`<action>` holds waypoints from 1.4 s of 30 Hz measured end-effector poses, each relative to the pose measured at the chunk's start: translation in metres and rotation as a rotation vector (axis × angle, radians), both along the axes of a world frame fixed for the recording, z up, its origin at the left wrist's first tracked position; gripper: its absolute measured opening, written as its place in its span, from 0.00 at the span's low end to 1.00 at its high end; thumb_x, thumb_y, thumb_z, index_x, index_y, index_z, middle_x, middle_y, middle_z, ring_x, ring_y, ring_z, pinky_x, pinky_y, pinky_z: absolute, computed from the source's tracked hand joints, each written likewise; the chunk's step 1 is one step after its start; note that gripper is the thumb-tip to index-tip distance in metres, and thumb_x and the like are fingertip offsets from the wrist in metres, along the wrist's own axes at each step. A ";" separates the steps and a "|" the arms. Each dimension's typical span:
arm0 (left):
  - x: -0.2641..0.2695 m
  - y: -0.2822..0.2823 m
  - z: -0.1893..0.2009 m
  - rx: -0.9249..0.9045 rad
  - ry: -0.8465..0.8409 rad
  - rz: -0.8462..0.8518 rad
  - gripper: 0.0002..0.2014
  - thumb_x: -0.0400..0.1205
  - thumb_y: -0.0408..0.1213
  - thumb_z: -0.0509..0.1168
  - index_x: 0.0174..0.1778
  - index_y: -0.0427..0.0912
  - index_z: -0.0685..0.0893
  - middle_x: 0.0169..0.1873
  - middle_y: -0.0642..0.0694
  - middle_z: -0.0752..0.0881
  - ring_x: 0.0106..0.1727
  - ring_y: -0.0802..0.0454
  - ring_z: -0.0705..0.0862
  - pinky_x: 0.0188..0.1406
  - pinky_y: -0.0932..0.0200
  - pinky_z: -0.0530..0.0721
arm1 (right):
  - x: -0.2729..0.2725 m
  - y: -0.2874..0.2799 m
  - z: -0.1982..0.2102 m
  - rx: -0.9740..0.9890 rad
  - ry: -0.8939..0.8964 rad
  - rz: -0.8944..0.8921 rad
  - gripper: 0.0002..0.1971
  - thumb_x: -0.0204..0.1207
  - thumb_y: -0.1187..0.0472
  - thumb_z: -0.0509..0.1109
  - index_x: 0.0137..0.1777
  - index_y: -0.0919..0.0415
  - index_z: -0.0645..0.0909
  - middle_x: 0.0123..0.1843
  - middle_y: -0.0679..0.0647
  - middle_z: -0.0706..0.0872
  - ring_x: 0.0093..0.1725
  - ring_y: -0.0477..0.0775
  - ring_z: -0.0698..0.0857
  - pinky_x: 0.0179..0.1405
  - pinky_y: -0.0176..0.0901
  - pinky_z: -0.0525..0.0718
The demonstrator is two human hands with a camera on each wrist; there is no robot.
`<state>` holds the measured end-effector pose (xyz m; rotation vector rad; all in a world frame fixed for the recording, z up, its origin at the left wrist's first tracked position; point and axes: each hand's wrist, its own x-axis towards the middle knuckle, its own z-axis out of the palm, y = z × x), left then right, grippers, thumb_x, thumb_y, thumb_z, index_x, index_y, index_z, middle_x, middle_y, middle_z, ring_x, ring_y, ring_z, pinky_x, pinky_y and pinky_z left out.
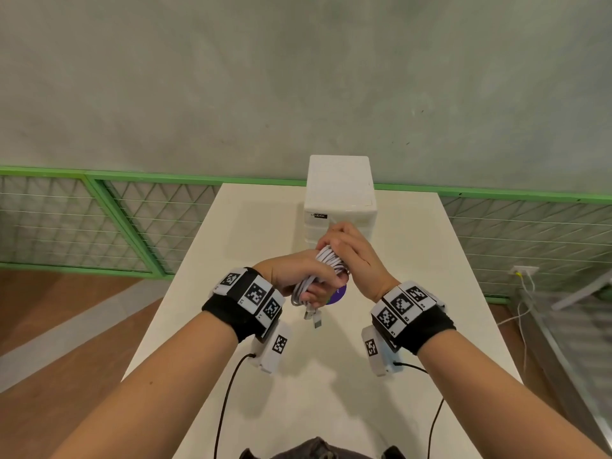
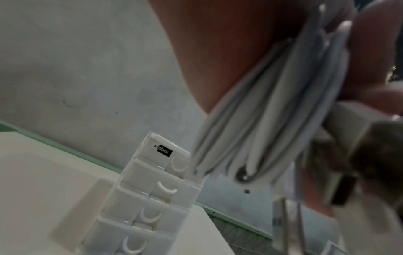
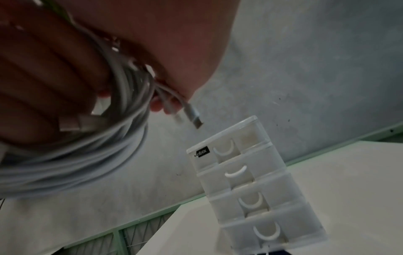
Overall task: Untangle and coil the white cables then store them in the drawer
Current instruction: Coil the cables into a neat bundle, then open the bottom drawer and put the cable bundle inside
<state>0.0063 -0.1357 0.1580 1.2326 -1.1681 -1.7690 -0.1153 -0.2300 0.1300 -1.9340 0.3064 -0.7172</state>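
A coil of white cables [image 1: 326,265] hangs above the table's middle, held by both hands. My left hand [image 1: 299,274] grips its lower part, fingers curled round the loops [image 2: 268,110]. My right hand [image 1: 347,250] wraps over the upper part [image 3: 91,155]. Two USB plugs [image 1: 314,318] dangle under the left hand, and a small silver plug [image 3: 193,115] sticks out by the right hand's fingertips. Behind the hands stands the white drawer unit [image 1: 339,190], its several drawers [image 3: 244,174] all closed [image 2: 152,182].
A purple round sticker [image 1: 337,294] lies on the white table [image 1: 231,260] under the hands. A green-framed wire fence [image 1: 132,220] runs behind the table below a grey wall. Black wrist-camera leads [image 1: 228,392] trail toward my body.
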 end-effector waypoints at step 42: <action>-0.027 -0.003 -0.048 -0.254 -0.098 0.810 0.09 0.80 0.33 0.67 0.50 0.31 0.78 0.26 0.41 0.78 0.18 0.55 0.72 0.20 0.62 0.74 | 0.012 0.052 -0.003 0.463 -0.137 -0.864 0.12 0.75 0.46 0.69 0.36 0.51 0.88 0.27 0.49 0.87 0.26 0.44 0.81 0.29 0.42 0.79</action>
